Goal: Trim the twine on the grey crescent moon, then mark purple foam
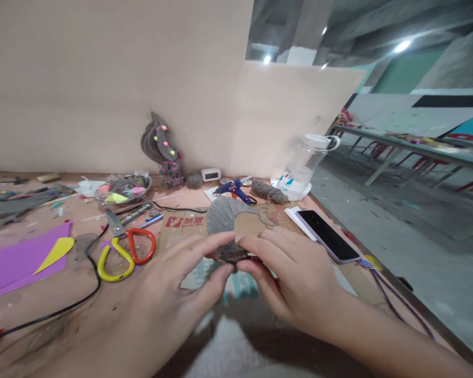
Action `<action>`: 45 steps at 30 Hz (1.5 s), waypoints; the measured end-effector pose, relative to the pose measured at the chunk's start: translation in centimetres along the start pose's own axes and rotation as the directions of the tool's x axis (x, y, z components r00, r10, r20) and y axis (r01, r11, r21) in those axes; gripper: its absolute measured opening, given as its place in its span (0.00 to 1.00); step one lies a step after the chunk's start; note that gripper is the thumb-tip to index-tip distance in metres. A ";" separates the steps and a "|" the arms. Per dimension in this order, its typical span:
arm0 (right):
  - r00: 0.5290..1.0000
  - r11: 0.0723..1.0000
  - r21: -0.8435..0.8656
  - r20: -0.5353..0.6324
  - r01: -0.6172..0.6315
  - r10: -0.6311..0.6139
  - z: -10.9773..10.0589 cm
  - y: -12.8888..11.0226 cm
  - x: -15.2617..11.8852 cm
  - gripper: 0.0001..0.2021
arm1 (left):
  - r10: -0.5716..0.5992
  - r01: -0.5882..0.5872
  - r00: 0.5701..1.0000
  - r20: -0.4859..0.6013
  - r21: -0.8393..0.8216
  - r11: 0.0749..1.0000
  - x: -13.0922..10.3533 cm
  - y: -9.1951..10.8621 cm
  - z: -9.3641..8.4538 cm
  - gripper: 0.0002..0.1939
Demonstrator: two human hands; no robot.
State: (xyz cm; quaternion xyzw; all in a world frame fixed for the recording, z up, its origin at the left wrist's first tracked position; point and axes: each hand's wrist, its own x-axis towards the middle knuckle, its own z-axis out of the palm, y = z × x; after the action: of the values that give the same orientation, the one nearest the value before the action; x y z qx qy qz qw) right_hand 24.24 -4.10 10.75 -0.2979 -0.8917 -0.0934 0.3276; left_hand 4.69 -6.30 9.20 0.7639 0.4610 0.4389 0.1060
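Two bare hands meet low in the middle of the head view, thumbs and forefingers brought close together at the lower end of a gray crescent (pixel 220 212) that looks wound with yarn. The left hand (pixel 177 281) pinches that end from one side, and the right hand (pixel 299 275) pinches it from the other, the fingertips of the two nearly touching. The crescent's broad curve rises beyond the fingers, over a piece of cardboard (pixel 185 233) with red and teal print, which lies on the table (pixel 110 302).

To the left are scissors (pixel 115 265) with one yellow and one red handle, their blades pointing away. Beside them, a yellow paper piece (pixel 55 256) lies over purple paper (pixel 19 265), and a black cable (pixel 69 311) runs past both. Farther back stand a bowl (pixel 148 188) of colorful bits and a gray decorated figure (pixel 163 149) dotted with small bright balls, near the upright board (pixel 102 89). A ball of yarn (pixel 194 180), a small white timer (pixel 211 174), a blue glue gun (pixel 232 188) and a gray skein (pixel 270 192) follow toward the right, then a clear bottle (pixel 302 164) with a white lid. Nearer the right edge of the table lies a phone (pixel 329 236), dark screen up. Well apart, across the floor (pixel 410 226), stands a long table (pixel 410 140) with red stools (pixel 431 161) by it.
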 end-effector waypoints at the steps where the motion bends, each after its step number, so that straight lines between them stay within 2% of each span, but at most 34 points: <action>1: 1.000 1.000 0.001 0.003 0.003 -0.003 0.1 0.0 0.0 0.08 | 0.003 -0.003 1.000 -0.001 0.000 1.000 0.0 0.0 0.0 0.17; 13: 0.999 0.999 0.017 -0.019 0.040 -0.039 0.2 0.5 -0.1 0.07 | -0.002 0.002 1.000 0.018 -0.001 1.000 0.0 -0.1 0.1 0.17; 19: 1.000 0.997 0.074 -0.023 0.000 0.002 0.3 0.6 -0.1 0.08 | -0.043 0.043 0.999 0.020 -0.026 0.999 0.3 0.0 0.0 0.17; 23: 0.999 0.998 0.052 -0.021 0.028 -0.027 0.2 0.4 -0.2 0.07 | -0.016 0.016 1.000 0.026 -0.021 1.000 0.3 0.1 -0.1 0.16; 37: 0.999 0.999 0.037 0.041 0.002 -0.003 -0.2 0.4 0.0 0.06 | 0.077 -0.079 0.997 0.032 0.061 0.995 -0.2 -0.4 -0.1 0.18; 42: 0.999 0.999 0.033 0.048 -0.001 -0.001 -0.1 0.4 -0.2 0.06 | 0.067 -0.073 0.995 0.075 0.070 0.995 -0.4 -0.8 -0.2 0.20; 45: 1.000 1.000 0.027 0.031 0.004 -0.004 0.1 0.4 -0.3 0.07 | 0.039 -0.042 0.997 0.065 0.035 0.999 -0.2 -0.5 -0.2 0.19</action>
State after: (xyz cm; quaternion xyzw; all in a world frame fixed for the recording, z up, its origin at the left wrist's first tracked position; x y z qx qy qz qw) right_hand 24.61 -3.86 10.52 -0.2931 -0.8984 -0.0776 0.3176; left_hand 4.17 -6.25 8.87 0.7887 0.4496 0.4076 0.0981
